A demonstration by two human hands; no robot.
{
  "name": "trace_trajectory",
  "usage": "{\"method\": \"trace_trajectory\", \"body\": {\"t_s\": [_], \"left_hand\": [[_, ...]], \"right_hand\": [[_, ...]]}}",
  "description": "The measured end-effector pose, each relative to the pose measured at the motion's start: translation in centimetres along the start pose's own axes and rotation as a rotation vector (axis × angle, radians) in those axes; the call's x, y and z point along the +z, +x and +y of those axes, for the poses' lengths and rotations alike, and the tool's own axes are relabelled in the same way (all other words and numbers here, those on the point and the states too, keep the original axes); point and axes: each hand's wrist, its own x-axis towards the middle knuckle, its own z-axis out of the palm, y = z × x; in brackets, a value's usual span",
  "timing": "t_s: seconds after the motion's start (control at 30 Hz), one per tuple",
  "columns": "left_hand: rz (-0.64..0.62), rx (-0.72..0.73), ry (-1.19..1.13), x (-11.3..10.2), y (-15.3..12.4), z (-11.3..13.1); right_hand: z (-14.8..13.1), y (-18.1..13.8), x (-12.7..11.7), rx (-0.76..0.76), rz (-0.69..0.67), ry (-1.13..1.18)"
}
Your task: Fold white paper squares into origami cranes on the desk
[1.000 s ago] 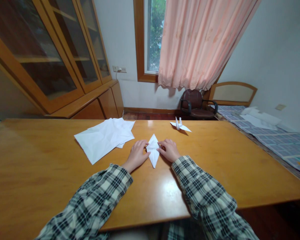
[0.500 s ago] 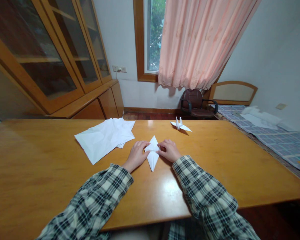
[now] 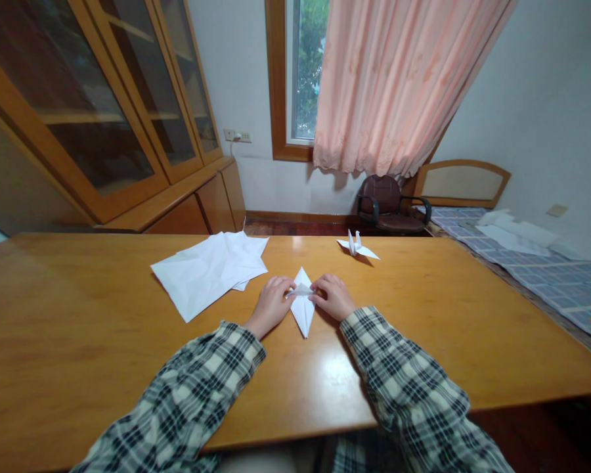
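Left hand (image 3: 272,302) and right hand (image 3: 333,297) angled inward, facing each other, both curled, pinching opposite sides of paper (image 3: 303,318), over table (image 3: 285,394)

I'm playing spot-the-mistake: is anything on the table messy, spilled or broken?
Only the white paper sheets look messy: they lie crookedly stacked left of the left hand, corners sticking out. Nothing looks spilled or torn. The folded paper sits between that hand and the right hand.

Sheets (image 3: 201,276) lie left of the folded paper (image 3: 303,316).
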Motion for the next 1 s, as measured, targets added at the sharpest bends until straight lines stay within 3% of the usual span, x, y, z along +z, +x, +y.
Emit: {"method": "trace_trajectory", "body": {"t_s": [0.43,1.0], "left_hand": [[-0.114,0.130,0.061,-1.2,0.1,0.9],[-0.268,0.291,0.218,-3.4,-0.3,1.6]], "right_hand": [[0.1,0.1,0.3,-0.062,0.022,0.022],[-0.3,-0.1,-0.9,-0.091,-0.098,-0.025]]}}
